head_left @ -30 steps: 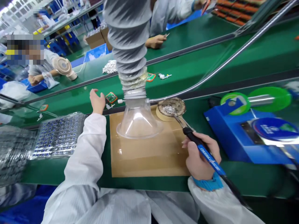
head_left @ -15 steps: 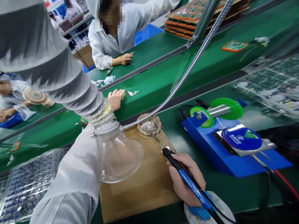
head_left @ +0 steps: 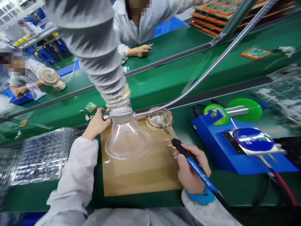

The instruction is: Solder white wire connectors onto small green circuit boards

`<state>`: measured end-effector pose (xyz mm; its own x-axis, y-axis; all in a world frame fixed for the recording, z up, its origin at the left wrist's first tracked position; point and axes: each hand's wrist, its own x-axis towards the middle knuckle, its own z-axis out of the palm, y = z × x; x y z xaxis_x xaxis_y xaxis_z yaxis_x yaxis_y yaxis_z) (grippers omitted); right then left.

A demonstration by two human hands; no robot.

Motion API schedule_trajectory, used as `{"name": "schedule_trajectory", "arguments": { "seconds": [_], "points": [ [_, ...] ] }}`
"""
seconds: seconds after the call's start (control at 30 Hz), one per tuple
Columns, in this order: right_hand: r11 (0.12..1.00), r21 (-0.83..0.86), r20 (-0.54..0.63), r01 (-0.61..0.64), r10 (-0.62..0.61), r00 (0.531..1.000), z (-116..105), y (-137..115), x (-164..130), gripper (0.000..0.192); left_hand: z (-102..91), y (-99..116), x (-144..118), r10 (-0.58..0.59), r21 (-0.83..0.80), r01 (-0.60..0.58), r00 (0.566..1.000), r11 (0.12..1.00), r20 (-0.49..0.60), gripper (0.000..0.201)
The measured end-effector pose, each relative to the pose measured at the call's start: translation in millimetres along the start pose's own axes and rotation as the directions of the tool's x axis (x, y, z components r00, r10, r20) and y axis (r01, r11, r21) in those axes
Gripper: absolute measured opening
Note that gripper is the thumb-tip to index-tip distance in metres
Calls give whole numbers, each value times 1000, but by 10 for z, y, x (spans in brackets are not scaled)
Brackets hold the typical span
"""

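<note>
The left hand (head_left: 97,124) has drawn back from the belt, fingers loosely open and empty beside the clear plastic fume funnel (head_left: 127,138); the right hand (head_left: 191,171) keeps its fingers closed around the blue-handled soldering iron (head_left: 195,168), centre-right.

A long green bench (head_left: 164,84) runs beyond the hands, crossed by dark rails (head_left: 70,95). Past the left hand stand blue crates (head_left: 44,53) and a shelf (head_left: 35,36) under bright ceiling lights (head_left: 9,11). Stacked orange trays (head_left: 211,18) lie far past the right hand.
</note>
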<state>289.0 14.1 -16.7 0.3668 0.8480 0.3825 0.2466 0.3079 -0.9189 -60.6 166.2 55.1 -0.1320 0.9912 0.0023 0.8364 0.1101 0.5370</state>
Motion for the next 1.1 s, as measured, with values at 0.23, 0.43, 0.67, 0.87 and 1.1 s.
{"name": "schedule_trajectory", "arguments": {
  "seconds": [0.23,0.43,0.67,0.87,1.1],
  "points": [
    [995,-98,-57,22,-28,998,55,69,-11,26,157,-130,-1617,-68,-16,68,997,998,-28,44],
    [997,-75,-91,-25,18,996,87,-68,-334,30,506,269,-2032,55,-165,-35,991,986,118,39],
    [993,-119,409,-16,64,910,457,-266,-738,42,-36,-155,-2330,296,-25,-296,955,955,32,26],
    [967,-62,708,247,-132,694,677,-93,-701,41,-1206,-1180,-2012,-58,208,149,919,967,-389,22],
    [907,-160,708,389,-169,686,648,-225,-666,38,-1895,-1933,-1302,-268,468,423,893,776,-362,30]
  ]
}}
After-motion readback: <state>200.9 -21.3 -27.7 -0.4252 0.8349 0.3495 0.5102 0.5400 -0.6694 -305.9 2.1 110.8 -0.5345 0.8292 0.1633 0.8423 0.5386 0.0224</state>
